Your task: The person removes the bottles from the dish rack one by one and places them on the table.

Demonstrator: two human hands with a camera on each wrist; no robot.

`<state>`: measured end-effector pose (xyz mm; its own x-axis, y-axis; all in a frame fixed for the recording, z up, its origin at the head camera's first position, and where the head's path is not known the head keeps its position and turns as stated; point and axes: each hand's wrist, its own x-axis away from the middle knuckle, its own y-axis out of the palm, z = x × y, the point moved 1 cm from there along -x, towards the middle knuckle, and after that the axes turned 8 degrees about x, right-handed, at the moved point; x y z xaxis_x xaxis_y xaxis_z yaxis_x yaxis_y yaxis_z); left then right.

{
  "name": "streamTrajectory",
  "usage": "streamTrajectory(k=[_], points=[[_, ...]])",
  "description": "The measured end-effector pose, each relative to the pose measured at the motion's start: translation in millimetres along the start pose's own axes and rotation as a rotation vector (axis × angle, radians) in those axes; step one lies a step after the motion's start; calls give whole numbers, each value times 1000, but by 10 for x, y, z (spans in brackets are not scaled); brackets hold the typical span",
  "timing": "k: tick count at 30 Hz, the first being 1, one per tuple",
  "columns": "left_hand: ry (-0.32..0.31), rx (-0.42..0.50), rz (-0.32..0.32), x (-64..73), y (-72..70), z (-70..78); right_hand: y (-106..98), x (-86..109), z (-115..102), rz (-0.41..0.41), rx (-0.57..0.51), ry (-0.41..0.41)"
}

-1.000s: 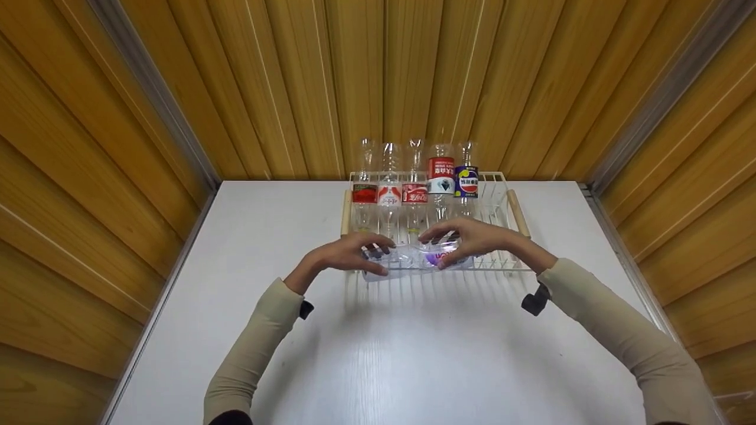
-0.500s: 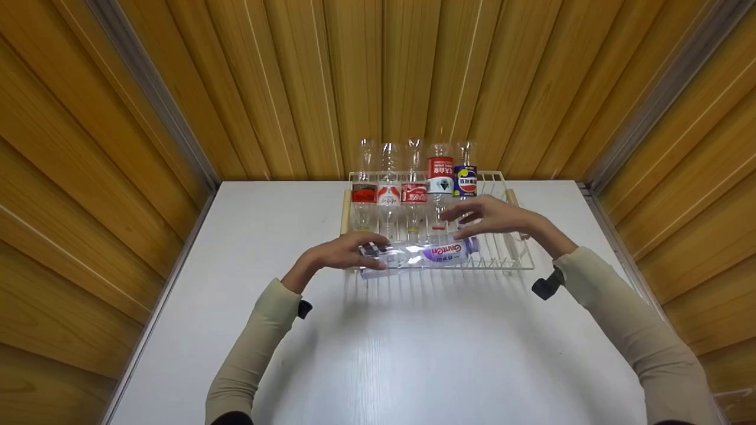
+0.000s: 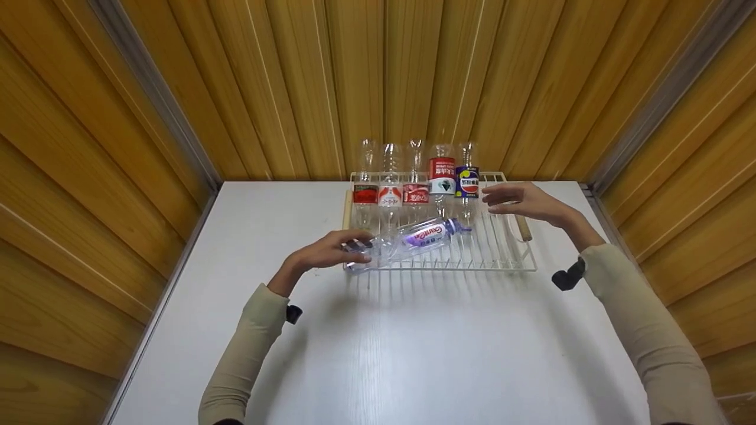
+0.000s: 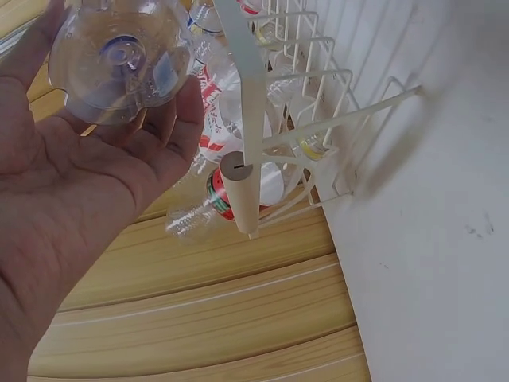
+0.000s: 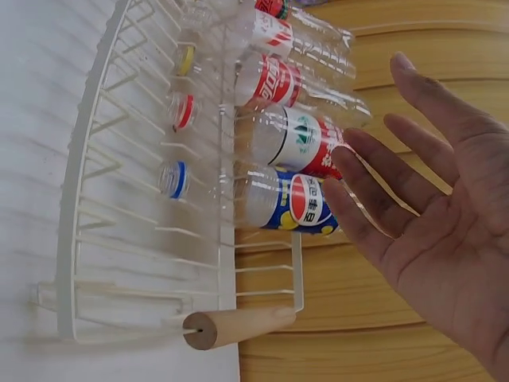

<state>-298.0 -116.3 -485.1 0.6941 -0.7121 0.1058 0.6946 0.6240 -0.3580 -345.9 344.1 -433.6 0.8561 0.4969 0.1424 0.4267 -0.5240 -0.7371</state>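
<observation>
In the head view my left hand (image 3: 328,251) grips the base end of a clear plastic bottle (image 3: 426,235) with a purple and white label. The bottle slants over the front of a white wire rack (image 3: 496,270), its purple neck pointing right and away from me. The left wrist view shows the round bottle base (image 4: 119,68) between thumb and fingers. My right hand (image 3: 528,202) hovers over the rack's right side, holding nothing; its fingers are spread in the right wrist view. Several empty bottles stand neck down in the rack, among them a blue-labelled bottle (image 3: 467,182) nearest that hand.
Wooden handles flank the rack, the right handle (image 3: 523,228) beside my right forearm. Vacant wire slots lie right of the blue-labelled bottle. The rack stands on a white table (image 3: 378,354), close against a wood-patterned wall (image 3: 407,88).
My right hand has let go of the purple-labelled bottle and moved right and away from me. My left hand has shifted slightly left, and the bottle's neck end has swung away from me.
</observation>
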Motion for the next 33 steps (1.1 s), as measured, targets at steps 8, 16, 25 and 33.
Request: streamTrajectory(k=[8,16,25,33], points=[[-29,76,65,84,-42,-111,-22,94,352,75,-51,116],[-49,193,172,145,-108,-244,-13,177,596,100,-84,134],[-15,290,297,233,-205,-378,-36,204,836,128,-116,200],[42,390,421,274,-255,-519,13,259,977,140,-139,161]])
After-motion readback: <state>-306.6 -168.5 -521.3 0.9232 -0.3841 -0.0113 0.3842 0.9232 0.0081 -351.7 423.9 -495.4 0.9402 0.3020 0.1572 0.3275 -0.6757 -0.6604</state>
